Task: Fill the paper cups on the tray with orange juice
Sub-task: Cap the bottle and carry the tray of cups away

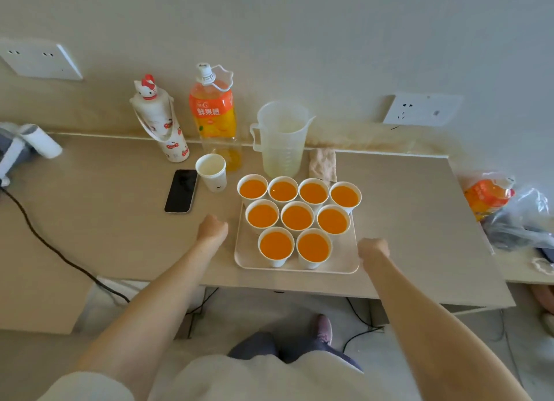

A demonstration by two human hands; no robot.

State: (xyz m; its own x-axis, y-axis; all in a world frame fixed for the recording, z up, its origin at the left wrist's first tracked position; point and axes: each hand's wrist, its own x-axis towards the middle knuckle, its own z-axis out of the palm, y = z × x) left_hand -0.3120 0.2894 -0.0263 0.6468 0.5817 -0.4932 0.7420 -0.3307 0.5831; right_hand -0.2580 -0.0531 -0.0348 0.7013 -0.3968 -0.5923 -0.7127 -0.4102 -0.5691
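Tray (341, 261): white, rectangular, plastic; on the beige counter (120, 220), near its front edge.
Cups (310, 264): nine, white paper, all on the tray, each filled with orange juice (275, 246).
Left grip (212, 228): curled fist, holding nothing, just left of the tray.
Right grip (373, 247): curled fist, empty, at the tray's right edge.
Behind the tray: clear plastic jug (281, 140), labelled juice bottle (214, 116).

Matt paper and plastic on a pale, matt, wood-look surface (105, 220).
The tray (347, 262) looks like smooth cream plastic with a dull sheen, and the paper cups (275, 262) are plain white and matt. The jug (281, 143) is frosted, translucent plastic. The bottle (214, 116) is clear glossy plastic with a shiny printed label. The phone (181, 190) has a glossy black face, the folded cloth (323, 163) is rough and beige, and the bag (524, 217) is crinkled, shiny clear film.
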